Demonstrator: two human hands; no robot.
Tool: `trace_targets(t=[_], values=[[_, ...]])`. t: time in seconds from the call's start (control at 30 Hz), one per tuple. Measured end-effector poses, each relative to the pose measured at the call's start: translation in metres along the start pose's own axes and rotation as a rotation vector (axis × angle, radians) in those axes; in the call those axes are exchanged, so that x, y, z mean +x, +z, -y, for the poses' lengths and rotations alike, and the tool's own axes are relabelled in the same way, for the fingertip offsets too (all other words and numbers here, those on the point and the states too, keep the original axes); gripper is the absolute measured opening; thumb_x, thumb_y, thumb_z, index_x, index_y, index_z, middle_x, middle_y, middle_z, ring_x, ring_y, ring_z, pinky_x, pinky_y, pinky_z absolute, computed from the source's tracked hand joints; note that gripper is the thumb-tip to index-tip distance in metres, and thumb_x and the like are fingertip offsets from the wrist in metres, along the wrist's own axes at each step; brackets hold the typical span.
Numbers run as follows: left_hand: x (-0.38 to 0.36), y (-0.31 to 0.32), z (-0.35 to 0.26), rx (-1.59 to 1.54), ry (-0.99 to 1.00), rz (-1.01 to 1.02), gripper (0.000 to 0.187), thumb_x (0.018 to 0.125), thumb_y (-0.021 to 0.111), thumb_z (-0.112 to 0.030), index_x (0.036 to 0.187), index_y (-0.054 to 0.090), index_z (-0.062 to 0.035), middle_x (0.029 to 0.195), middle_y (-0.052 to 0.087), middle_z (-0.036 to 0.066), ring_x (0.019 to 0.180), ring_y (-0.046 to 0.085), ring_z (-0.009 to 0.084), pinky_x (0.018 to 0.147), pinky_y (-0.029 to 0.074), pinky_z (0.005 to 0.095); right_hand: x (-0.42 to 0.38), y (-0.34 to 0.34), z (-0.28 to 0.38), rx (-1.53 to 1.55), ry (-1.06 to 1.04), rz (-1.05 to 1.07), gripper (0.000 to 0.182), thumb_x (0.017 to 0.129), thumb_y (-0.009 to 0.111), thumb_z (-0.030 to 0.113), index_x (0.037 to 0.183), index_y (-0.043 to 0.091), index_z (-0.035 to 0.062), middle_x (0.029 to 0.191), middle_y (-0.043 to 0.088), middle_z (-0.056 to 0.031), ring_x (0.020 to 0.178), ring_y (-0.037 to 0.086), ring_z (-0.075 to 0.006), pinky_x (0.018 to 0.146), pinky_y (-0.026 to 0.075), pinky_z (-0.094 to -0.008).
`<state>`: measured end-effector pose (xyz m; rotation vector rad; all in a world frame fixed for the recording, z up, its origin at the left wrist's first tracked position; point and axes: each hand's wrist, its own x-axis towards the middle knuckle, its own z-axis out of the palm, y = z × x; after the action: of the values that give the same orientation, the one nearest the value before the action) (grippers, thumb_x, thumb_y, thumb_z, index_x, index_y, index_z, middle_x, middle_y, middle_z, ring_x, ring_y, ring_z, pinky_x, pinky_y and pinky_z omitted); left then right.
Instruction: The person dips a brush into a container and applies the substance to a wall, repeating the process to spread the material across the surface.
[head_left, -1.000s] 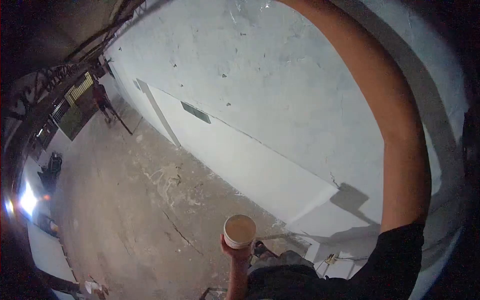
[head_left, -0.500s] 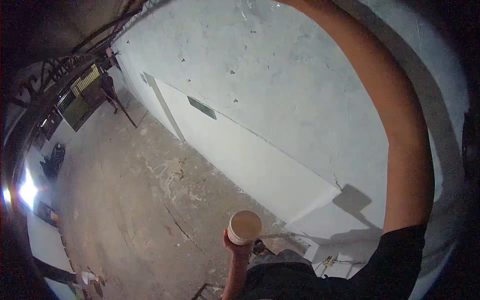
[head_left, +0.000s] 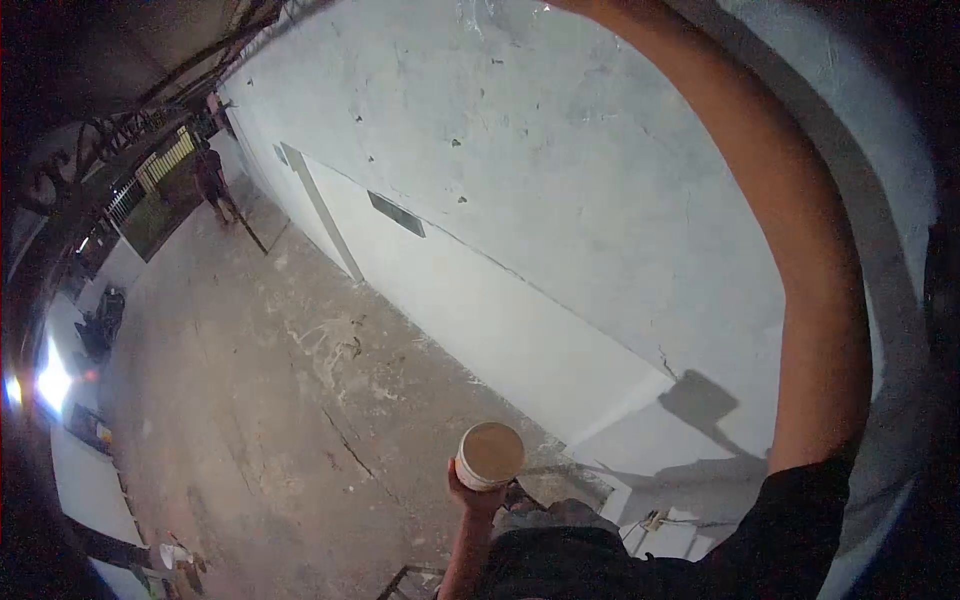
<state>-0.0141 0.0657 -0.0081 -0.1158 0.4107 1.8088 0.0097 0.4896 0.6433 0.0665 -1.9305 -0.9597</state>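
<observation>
My left hand (head_left: pixel 474 496) is wrapped round the side of a white tub (head_left: pixel 491 457), held out in front of my body at the bottom centre. The tub's round top faces up and shows an even, light brown surface. Up the right side of the view reaches my right arm (head_left: pixel 820 300), stretched high along the pale wall (head_left: pixel 600 200). Its hand lies beyond the top edge and is hidden, along with anything in it. The wall has patchy grey-white paint above and a brighter white band below, with several small dark marks.
A stained concrete floor (head_left: pixel 260 400) runs along the wall. Far back, a person (head_left: pixel 211 185) stands near a gate (head_left: pixel 165 165). A bright lamp (head_left: pixel 54 380) shines at the left. Below my right arm, small items (head_left: pixel 655 520) lie on a white surface.
The view has shifted slightly, and my right arm has moved a little. The person far back has changed stance. My left hand keeps its hold on the tub.
</observation>
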Motion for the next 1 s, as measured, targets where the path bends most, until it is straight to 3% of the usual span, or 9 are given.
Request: trace_targets(t=[0.07, 0.1, 0.3, 0.4, 0.6, 0.67, 0.8, 0.87, 1.0], values=[[-0.002, -0.004, -0.001, -0.008, -0.022, -0.045, 0.083, 0.089, 0.048, -0.069, 0.148, 0.049, -0.0112, 0.147, 0.053, 0.014, 0.131, 0.054, 0.0379, 0.103, 0.048, 0.0592, -0.010, -0.001, 0.015, 0.019, -0.173, 0.396, 0.029, 0.103, 0.059, 0.028, 0.116, 0.072, 0.0057, 0.113, 0.074, -0.0126, 0.096, 0.071, -0.0325, 0.083, 0.055, -0.0481], [-0.001, -0.014, 0.000, -0.007, -0.026, -0.045, 0.083, 0.089, 0.048, -0.069, 0.148, 0.049, -0.0112, 0.147, 0.053, 0.014, 0.131, 0.054, 0.0379, 0.103, 0.048, 0.0592, -0.011, -0.011, 0.031, 0.139, 0.076, 0.751, 0.028, 0.103, 0.058, 0.029, 0.111, 0.070, 0.0046, 0.107, 0.073, -0.0133, 0.097, 0.070, -0.0322, 0.084, 0.055, -0.0485], [-0.006, 0.009, -0.002, -0.089, -0.041, -0.197, 0.083, 0.089, 0.047, -0.069, 0.150, 0.048, -0.0126, 0.149, 0.051, 0.015, 0.134, 0.052, 0.0394, 0.106, 0.046, 0.0609, 0.002, -0.028, 0.048, 0.099, 0.290, 0.839, 0.035, 0.107, 0.051, 0.029, 0.086, 0.053, 0.0021, 0.085, 0.064, -0.0189, 0.074, 0.062, -0.0324, 0.070, 0.046, -0.0503], [-0.012, 0.011, 0.000, -0.037, -0.022, -0.100, 0.082, 0.089, 0.048, -0.068, 0.150, 0.049, -0.0119, 0.148, 0.053, 0.015, 0.133, 0.053, 0.0405, 0.105, 0.046, 0.0622, -0.011, -0.012, 0.011, 0.071, -0.065, 0.141, 0.021, 0.102, 0.061, 0.024, 0.108, 0.067, 0.0055, 0.104, 0.070, -0.0124, 0.084, 0.069, -0.0304, 0.076, 0.054, -0.0468], [-0.008, -0.004, 0.001, -0.045, 0.029, -0.091, 0.082, 0.089, 0.050, -0.067, 0.148, 0.050, -0.0117, 0.144, 0.055, 0.016, 0.130, 0.055, 0.0405, 0.103, 0.048, 0.0611, -0.034, -0.034, 0.035, 0.193, -0.124, 0.504, 0.022, 0.101, 0.062, 0.023, 0.113, 0.069, 0.0065, 0.109, 0.070, -0.0112, 0.094, 0.070, -0.0304, 0.079, 0.056, -0.0469], [-0.007, -0.004, 0.000, 0.053, 0.080, -0.181, 0.079, 0.091, 0.047, -0.067, 0.148, 0.051, -0.0125, 0.143, 0.056, 0.015, 0.131, 0.055, 0.0391, 0.103, 0.047, 0.0615, -0.031, -0.062, 0.062, 0.380, 0.182, 0.929, 0.032, 0.102, 0.063, 0.033, 0.100, 0.066, 0.0017, 0.093, 0.070, -0.0149, 0.085, 0.068, -0.0292, 0.075, 0.053, -0.0452], [-0.009, 0.017, -0.003, 0.064, 0.078, -0.092, 0.078, 0.092, 0.043, -0.067, 0.148, 0.051, -0.0130, 0.142, 0.056, 0.013, 0.133, 0.054, 0.0376, 0.104, 0.045, 0.0609, -0.025, -0.054, 0.046, 0.081, 0.383, 1.076, 0.040, 0.104, 0.056, 0.039, 0.099, 0.065, -0.0002, 0.081, 0.066, -0.0154, 0.074, 0.063, -0.0293, 0.073, 0.049, -0.0461], [-0.018, 0.036, 0.000, 0.202, 0.152, -0.318, 0.076, 0.093, 0.041, -0.068, 0.148, 0.050, -0.0153, 0.142, 0.057, 0.011, 0.134, 0.053, 0.0363, 0.106, 0.043, 0.0609, -0.034, -0.038, 0.035, 0.053, -0.023, 0.174, 0.029, 0.105, 0.056, 0.030, 0.107, 0.070, 0.0043, 0.115, 0.074, -0.0104, 0.086, 0.071, -0.0320, 0.082, 0.057, -0.0458], [-0.006, -0.017, 0.005, 0.156, 0.233, -0.116, 0.108, 0.071, 0.092, -0.011, 0.154, 0.026, -0.0289, 0.154, 0.033, 0.013, 0.138, 0.043, 0.0328, 0.093, 0.059, 0.0545, -0.047, -0.039, 0.025, 0.068, 0.038, 0.251, 0.027, 0.105, 0.057, 0.027, 0.104, 0.068, 0.0029, 0.123, 0.073, -0.0073, 0.085, 0.072, -0.0331, 0.082, 0.058, -0.0478]])
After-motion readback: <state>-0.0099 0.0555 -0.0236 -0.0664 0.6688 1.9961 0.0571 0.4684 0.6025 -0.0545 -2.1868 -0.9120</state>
